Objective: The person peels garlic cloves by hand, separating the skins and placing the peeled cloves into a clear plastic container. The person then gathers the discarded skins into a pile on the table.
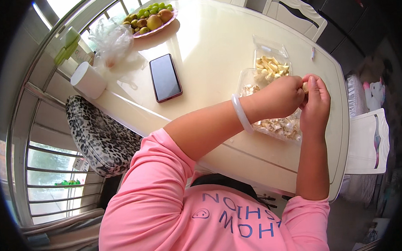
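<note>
My left hand [285, 95], with a pale bangle [242, 113] on its wrist, meets my right hand [316, 102] near the table's right side. The fingers of both close on a small pale garlic clove [305, 87], partly hidden by them. Beneath my left hand and forearm is a clear plastic container with dry garlic skins [278, 127]; its middle is covered from view. Peeled garlic cloves [271, 67] fill a clear plastic box just beyond my left hand, its transparent lid [270, 45] standing open at the far side.
On the cream table [214, 54] lie a smartphone [165, 77], a crumpled plastic bag [111, 40], a white cylindrical container [88, 80] and a plate of fruit [154, 22]. A small wrapped item [313, 53] lies at the right. White chairs [366, 141] and a leopard-print seat [99, 136] border the table.
</note>
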The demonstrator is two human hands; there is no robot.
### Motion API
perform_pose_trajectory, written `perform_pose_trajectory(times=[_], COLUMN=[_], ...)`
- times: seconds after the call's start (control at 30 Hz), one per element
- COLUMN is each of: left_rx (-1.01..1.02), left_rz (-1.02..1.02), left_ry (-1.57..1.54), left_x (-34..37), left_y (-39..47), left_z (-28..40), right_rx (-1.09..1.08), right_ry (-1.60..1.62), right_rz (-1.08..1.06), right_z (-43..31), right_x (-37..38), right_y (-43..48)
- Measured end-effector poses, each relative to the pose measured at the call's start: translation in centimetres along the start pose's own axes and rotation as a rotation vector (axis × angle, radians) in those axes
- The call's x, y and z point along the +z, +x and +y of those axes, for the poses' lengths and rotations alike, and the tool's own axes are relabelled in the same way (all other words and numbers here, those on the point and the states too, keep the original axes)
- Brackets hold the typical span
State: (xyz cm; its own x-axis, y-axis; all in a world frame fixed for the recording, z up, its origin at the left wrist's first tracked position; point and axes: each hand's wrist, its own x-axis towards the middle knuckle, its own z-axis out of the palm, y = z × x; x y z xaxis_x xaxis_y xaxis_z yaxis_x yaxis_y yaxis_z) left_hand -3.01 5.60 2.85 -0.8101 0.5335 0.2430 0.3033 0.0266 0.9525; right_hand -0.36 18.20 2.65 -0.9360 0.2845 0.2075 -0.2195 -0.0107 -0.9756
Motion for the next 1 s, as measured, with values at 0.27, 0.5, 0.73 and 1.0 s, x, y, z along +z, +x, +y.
perform_pose_trajectory(times=[0.27,0.5,0.73,1.0], left_rx=[0.093,-0.06,-0.113,0.076], left_rz=[-0.057,-0.1,-0.13,0.013], left_ry=[-0.059,-0.204,-0.21,0.121], left_x=[-1.8,-2.1,-2.4,-1.3], left_y=[1.0,-0.1,-0.1,-0.4], left_z=[-0.9,1.5,1.9,0.4], right_rx=[0.072,0.076,-0.095,-0.466], right_ry=[0.289,0.358,0.108,-0.189], right_rz=[-0.227,-0.283,-0.276,-0.108], right_z=[-1.3,-2.5,-1.9,-0.3], right_x=[-1.0,-1.5,-1.1,0.4], right_y=[0.3,0.1,-0.1,-0.5])
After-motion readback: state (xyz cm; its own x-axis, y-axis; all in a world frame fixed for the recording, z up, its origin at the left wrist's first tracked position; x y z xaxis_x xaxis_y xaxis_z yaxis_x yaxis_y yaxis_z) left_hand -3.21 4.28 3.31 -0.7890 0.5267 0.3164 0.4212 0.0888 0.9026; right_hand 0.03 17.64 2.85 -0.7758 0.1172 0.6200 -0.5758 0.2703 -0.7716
